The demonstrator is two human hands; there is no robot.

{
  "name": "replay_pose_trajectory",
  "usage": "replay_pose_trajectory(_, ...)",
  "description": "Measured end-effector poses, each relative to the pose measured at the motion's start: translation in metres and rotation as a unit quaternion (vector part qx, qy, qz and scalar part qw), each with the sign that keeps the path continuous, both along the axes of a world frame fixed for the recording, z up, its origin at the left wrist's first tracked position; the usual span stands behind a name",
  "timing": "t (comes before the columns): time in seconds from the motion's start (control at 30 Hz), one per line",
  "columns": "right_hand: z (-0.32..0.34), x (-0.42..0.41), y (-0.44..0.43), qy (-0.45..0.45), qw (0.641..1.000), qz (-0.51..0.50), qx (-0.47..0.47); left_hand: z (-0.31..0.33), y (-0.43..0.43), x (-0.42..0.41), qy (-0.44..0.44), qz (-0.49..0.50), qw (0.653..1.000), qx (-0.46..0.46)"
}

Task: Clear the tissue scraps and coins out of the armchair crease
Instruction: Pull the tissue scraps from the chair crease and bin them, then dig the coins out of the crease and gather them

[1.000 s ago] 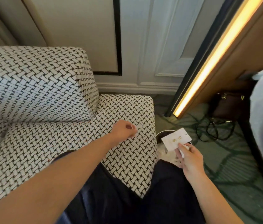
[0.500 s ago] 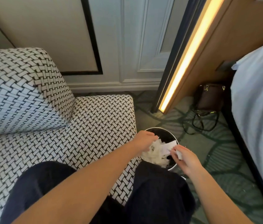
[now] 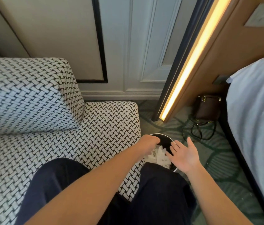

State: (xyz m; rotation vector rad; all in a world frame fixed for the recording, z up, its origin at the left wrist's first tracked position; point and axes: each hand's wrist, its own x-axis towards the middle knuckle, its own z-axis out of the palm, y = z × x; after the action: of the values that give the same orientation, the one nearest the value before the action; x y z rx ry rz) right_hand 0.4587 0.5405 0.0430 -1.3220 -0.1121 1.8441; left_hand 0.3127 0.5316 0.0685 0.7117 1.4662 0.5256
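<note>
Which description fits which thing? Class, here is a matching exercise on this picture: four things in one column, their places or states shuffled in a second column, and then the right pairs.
Things
1. right hand
2. round black waste bin
3. small brown leather handbag
4. white paper scraps

Descriptions
A. lying next to the pale-sheeted bed
B. inside the bin
C. open, fingers spread above the bin
D. standing right beside the black-and-white woven armchair

Pairs: 1-C, 2-D, 3-A, 4-B
</note>
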Motion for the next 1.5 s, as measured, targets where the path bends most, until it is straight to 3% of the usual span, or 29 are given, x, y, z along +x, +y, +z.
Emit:
replay_pose_trajectory(0.27, 0.041, -0.066, -0.023, -0.094, 0.983, 0.134, 0.081, 0.036, -0.047, -0.061, -0.071, 0.100, 0.991, 0.062)
replay_pose_trajectory(0.63, 0.073, -0.222, -0.076, -0.101, 0.938, 0.288, 0.162, 0.058, -0.140, -0.222, -0.062, 0.273, 0.945, 0.166)
replay_pose_trajectory(0.8, 0.073, -0.292, -0.105, -0.123, 0.912, 0.345, 0.184, 0.045, -0.192, -0.289, -0.033, 0.353, 0.921, 0.160)
replay_pose_trajectory(0.93, 0.069, -0.345, -0.128, -0.137, 0.874, 0.410, 0.224, 0.018, -0.240, -0.333, 0.009, 0.403, 0.909, 0.103)
replay_pose_trajectory(1.03, 0.068, -0.378, -0.144, -0.161, 0.835, 0.457, 0.260, -0.005, -0.274, -0.353, 0.069, 0.411, 0.907, 0.062)
replay_pose_trajectory(1.13, 0.063, -0.410, -0.163, -0.192, 0.778, 0.519, 0.296, -0.039, -0.309, -0.364, 0.237, 0.369, 0.896, 0.062)
replay_pose_trajectory(1.2, 0.056, -0.426, -0.173, -0.207, 0.738, 0.560, 0.313, -0.064, -0.332, -0.368, 0.353, 0.314, 0.879, 0.067)
replay_pose_trajectory(1.27, 0.046, -0.441, -0.183, -0.223, 0.693, 0.601, 0.330, -0.091, -0.354, -0.370, 0.465, 0.189, 0.863, 0.066)
replay_pose_trajectory(1.37, 0.031, -0.457, -0.193, -0.249, 0.600, 0.652, 0.391, -0.106, -0.372, -0.367, 0.552, 0.006, 0.832, 0.052)
replay_pose_trajectory(1.5, 0.003, -0.478, -0.215, -0.254, 0.466, 0.720, 0.447, -0.114, -0.374, -0.363, 0.587, 0.007, 0.806, 0.075)
